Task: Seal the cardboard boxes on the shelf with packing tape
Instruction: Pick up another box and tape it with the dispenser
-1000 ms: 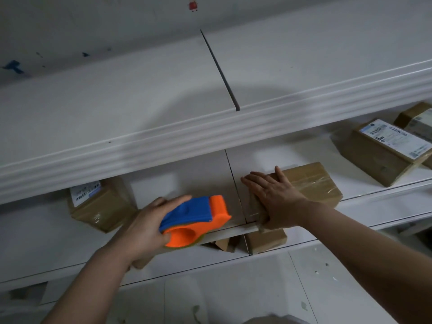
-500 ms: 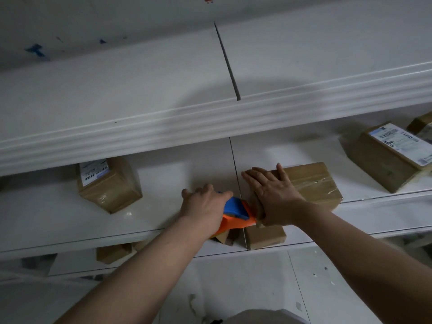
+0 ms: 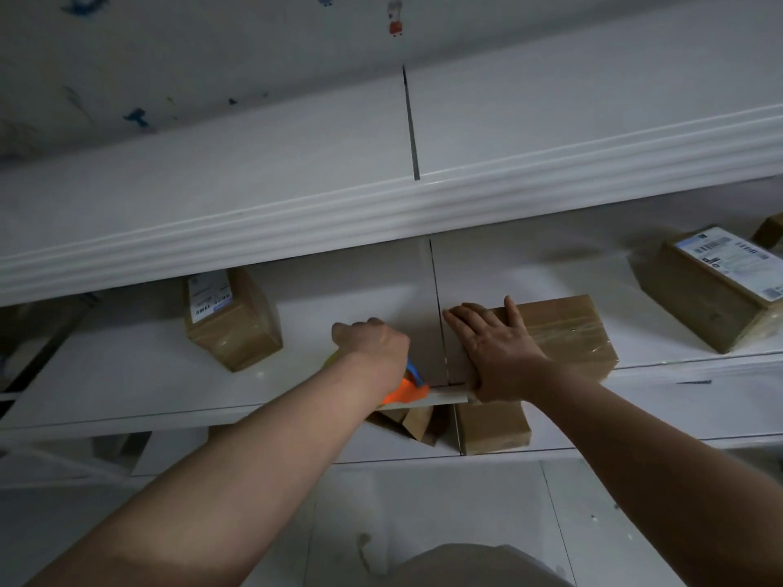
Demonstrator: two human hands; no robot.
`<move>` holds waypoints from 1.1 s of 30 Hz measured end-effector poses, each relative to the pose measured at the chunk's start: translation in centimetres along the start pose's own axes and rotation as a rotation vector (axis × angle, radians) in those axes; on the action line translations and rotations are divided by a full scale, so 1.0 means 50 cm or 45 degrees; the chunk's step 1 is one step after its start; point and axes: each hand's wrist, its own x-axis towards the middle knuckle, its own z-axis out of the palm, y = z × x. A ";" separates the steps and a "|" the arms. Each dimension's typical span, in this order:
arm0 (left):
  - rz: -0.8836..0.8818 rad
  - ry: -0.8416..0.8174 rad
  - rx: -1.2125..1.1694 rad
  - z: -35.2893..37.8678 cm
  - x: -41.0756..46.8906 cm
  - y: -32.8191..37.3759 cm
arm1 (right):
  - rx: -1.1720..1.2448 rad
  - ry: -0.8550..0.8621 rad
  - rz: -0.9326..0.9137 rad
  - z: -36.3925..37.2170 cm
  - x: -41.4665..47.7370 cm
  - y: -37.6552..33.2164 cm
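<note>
Our left hand [image 3: 373, 345] grips the orange-blue plastic tape dispenser [image 3: 403, 394]; right hand [image 3: 495, 353] lies spread flat on the glossy-taped brown cardboard box [image 3: 567, 328].

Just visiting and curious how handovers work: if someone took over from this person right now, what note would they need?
Left hand: grips the orange and blue plastic tape dispenser at the front edge of the white shelf.
Right hand: flat on the left end of the middle brown cardboard box, steadying it.
Done: glossy clear tape already crosses that box's top.
To do: a pale strip, apparently tape, runs from dispenser to box; finish and cut it. Then check the labelled box to the left and the labelled box to the right; their seals cannot be judged here.
</note>
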 end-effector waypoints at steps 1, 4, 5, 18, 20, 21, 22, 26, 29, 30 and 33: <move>0.006 -0.012 -0.042 0.008 -0.002 -0.014 | 0.009 -0.006 -0.004 -0.002 0.001 0.001; 0.006 0.080 -0.339 0.044 0.000 -0.058 | 0.025 -0.065 -0.016 -0.012 0.003 0.003; -0.007 0.178 -0.402 0.055 0.004 -0.068 | 0.027 -0.083 -0.026 -0.014 0.004 0.005; 0.050 0.476 -0.422 0.180 0.114 -0.017 | 0.076 -0.154 -0.034 -0.024 0.002 0.027; 0.059 0.481 -0.443 0.194 0.121 -0.007 | 0.089 -0.159 0.009 -0.027 0.006 0.025; 0.059 0.481 -0.451 0.193 0.120 0.001 | 0.104 -0.158 0.026 -0.028 0.010 0.026; 0.058 0.494 -0.473 0.183 0.117 0.011 | 0.124 -0.156 0.043 -0.027 0.015 0.027; 0.127 0.617 -1.257 0.098 0.093 0.067 | 0.190 -0.103 0.068 -0.026 0.025 0.034; 0.261 0.413 -1.842 0.047 0.051 0.115 | 0.121 0.005 0.115 -0.036 -0.011 0.051; 0.289 0.333 -1.895 0.038 0.037 0.132 | 0.129 0.067 0.177 -0.035 -0.032 0.062; 0.295 0.202 -1.961 0.035 0.022 0.174 | 0.367 0.366 0.490 -0.015 -0.098 0.093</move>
